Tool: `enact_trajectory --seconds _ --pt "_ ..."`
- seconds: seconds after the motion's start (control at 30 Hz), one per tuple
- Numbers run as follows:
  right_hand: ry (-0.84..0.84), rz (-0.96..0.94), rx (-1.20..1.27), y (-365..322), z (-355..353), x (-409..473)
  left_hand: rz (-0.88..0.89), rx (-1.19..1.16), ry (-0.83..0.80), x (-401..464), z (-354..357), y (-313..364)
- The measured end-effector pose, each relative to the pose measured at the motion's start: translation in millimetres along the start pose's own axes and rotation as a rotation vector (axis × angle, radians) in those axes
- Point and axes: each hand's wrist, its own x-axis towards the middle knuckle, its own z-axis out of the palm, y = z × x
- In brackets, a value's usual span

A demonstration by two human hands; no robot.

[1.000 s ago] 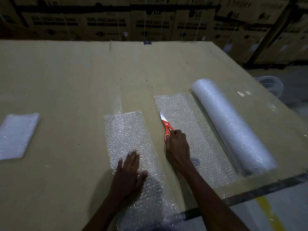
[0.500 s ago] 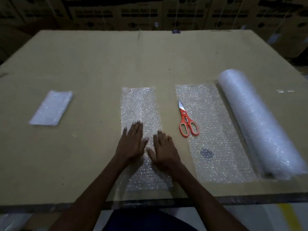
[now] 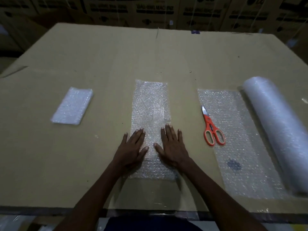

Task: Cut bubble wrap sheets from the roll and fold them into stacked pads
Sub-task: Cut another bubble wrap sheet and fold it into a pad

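Note:
A cut bubble wrap sheet (image 3: pixel 150 104) lies flat in the middle of the cardboard-covered table (image 3: pixel 103 60). My left hand (image 3: pixel 132 150) and my right hand (image 3: pixel 171 146) press on its near half with straight, spread fingers, side by side. The bubble wrap roll (image 3: pixel 276 130) lies at the right, with an unrolled length (image 3: pixel 236 139) spread beside it. Orange-handled scissors (image 3: pixel 210 129) rest on the left edge of that unrolled length, blades pointing away. A folded bubble wrap pad (image 3: pixel 72 105) sits at the left.
Stacked cardboard boxes (image 3: pixel 155 9) line the far side behind the table. The table's near edge (image 3: pixel 50 210) runs just in front of my body. A dark mark (image 3: pixel 234 165) shows under the unrolled length.
My right hand let go of the scissors, which now lie on the unrolled length. Both hands moved onto the cut sheet and spread slightly apart on it. The view shifted left.

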Motion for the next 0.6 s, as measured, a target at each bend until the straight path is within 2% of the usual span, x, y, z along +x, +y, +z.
enact_trajectory --seconds 0.13,0.3,0.4,0.47,0.53,0.6 --pt "-0.025 0.015 -0.032 -21.5 0.2 18.2 0.059 0.045 0.057 0.0 -3.4 -35.9" --pt "-0.046 0.048 -0.003 -26.0 -3.6 19.2 0.068 0.011 0.167 0.6 5.7 -41.4" --pt "-0.066 0.059 0.052 -27.7 -13.9 18.1 0.082 -0.012 0.131 0.7 -0.6 -39.2" --pt "0.041 0.021 0.143 -31.3 -22.5 11.5 0.108 -0.035 0.102 -0.3 -3.9 -40.8" --pt "0.228 -0.105 0.209 -33.1 -29.4 0.7 0.132 -0.107 0.105 -1.5 -3.0 -43.1" --pt "0.391 -0.217 0.223 -35.9 -31.9 -17.0 0.197 -0.160 0.162 -12.8 0.6 -43.8"
